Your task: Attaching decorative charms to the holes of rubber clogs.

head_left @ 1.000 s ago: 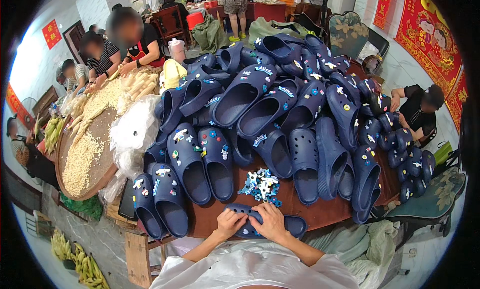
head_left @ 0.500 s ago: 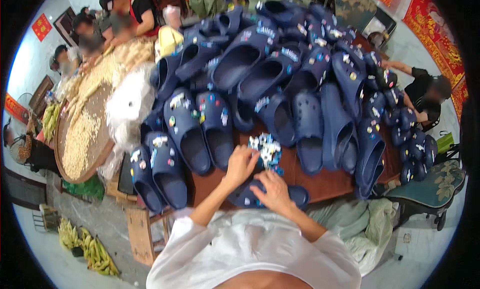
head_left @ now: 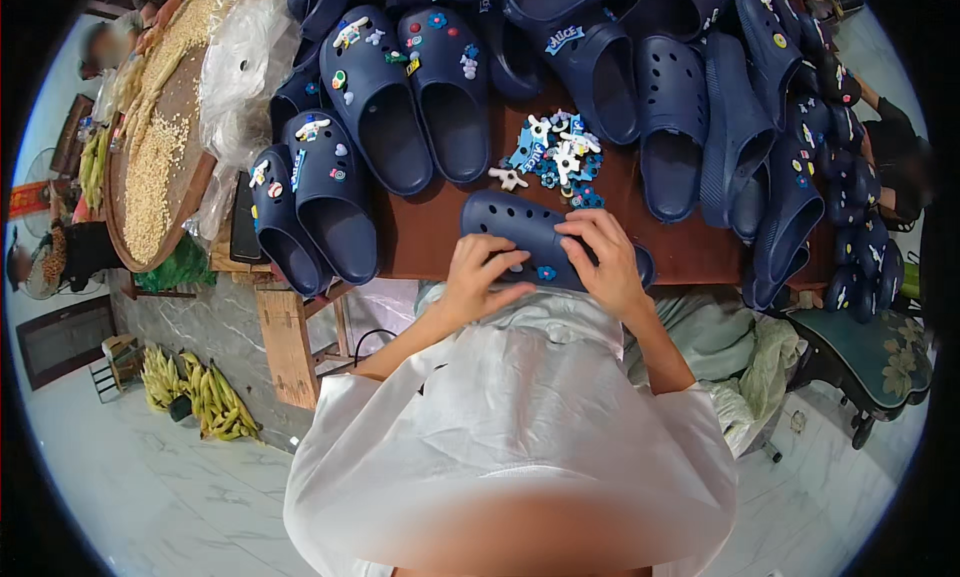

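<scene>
While both hands work at the near edge of the tabletop (head_left: pixel 430 237), I see the left hand (head_left: pixel 478 277) curled around the near left side of a plain navy clog (head_left: pixel 530 239) lying crosswise, its fingers (head_left: pixel 500 249) closed on the perforated upper. My right hand (head_left: pixel 603 262) presses on the clog's right part, fingers (head_left: pixel 585 239) bent and clamped over it, beside a small blue flower charm (head_left: pixel 546 273) set in one hole. Just beyond the clog lies a heap of small charms (head_left: pixel 553 157), blue and white, with a white star-shaped one (head_left: pixel 508 178) at its near left. To the left stand two pairs of decorated navy clogs (head_left: pixel 310 202), toes toward me, dotted with coloured charms. Farther right, a pile of undecorated clogs (head_left: pixel 740 127) crowds the tabletop's far and right side. Far left, a round woven tray (head_left: pixel 150 167) holds pale grain, with crumpled clear plastic (head_left: pixel 240 67) beside it. Down on the floor at near left lie bunches of yellow-green bananas (head_left: pixel 195 392). A red hanging sign (head_left: pixel 30 199) shows at the far left rim.
</scene>
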Demonstrator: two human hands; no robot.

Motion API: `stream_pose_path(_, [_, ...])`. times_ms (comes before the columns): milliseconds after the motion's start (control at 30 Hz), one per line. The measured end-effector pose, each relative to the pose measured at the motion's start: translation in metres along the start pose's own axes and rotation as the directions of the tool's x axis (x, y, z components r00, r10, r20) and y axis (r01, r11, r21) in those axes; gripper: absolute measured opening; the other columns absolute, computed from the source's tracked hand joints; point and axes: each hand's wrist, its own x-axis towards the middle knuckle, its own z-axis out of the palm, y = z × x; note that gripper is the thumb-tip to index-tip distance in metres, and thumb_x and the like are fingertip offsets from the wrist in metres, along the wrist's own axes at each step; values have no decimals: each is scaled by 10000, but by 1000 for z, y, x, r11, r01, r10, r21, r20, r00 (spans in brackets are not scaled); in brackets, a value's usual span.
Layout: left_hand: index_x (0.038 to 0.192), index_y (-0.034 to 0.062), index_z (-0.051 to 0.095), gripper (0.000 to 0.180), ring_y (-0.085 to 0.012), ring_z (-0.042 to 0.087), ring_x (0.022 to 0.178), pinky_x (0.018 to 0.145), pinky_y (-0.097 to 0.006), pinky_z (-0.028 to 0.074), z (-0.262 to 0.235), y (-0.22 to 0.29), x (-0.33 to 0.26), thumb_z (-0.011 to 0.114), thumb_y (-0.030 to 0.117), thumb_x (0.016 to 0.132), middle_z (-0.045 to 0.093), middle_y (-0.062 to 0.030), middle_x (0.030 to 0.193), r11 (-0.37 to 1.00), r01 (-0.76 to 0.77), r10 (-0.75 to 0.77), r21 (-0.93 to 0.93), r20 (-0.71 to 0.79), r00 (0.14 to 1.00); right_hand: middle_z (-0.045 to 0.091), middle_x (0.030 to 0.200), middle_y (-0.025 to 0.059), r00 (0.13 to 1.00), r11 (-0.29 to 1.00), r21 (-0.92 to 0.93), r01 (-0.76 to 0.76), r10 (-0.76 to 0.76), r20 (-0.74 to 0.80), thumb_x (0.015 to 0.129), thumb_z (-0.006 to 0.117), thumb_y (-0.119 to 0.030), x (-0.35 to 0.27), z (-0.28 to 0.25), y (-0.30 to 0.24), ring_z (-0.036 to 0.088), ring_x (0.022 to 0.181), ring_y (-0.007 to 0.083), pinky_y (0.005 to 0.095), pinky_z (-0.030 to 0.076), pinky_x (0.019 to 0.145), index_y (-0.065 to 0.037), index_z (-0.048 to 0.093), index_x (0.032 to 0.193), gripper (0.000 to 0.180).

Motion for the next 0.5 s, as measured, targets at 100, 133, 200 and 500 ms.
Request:
stream_pose_path(100, [1144,109,708,468,-282,562,1107,882,-385,465,12,-3,-14,867,250,727,640,-71,1126,991,-23,20,129,28,999,626,1142,121,1000,1000,7,16,-16,25,842,753,-150,-8,1,-8,610,1069,327,429,487,920,-65,683,1089,271])
stream_pose_path(133, [1144,109,708,468,-282,562,1107,882,-385,465,13,-7,-15,867,250,727,640,-71,1126,992,-24,20,127,28,999,612,1175,115,990,992,-57,113,-108,86,808,778,-172,-10,1,-11,584,1118,332,454,466,957,-81,687,1100,319])
stream_pose_path(200, [1142,109,717,467,-281,580,1149,917,-395,477,14,-16,-17,865,254,723,661,-55,1171,991,-77,77,107,2,997,598,1208,110,969,971,-115,211,-192,154,774,803,-195,-13,4,-13,559,1167,336,479,445,994,-97,690,1111,368])
stream_pose_path(500, [1075,108,764,411,-206,692,1028,813,-305,541,20,-29,-18,864,255,705,738,-21,1119,940,-207,233,272,-67,970,579,1278,50,918,858,-333,391,-337,210,708,838,-299,-17,24,20,492,1247,301,493,411,1027,-177,721,1111,437])
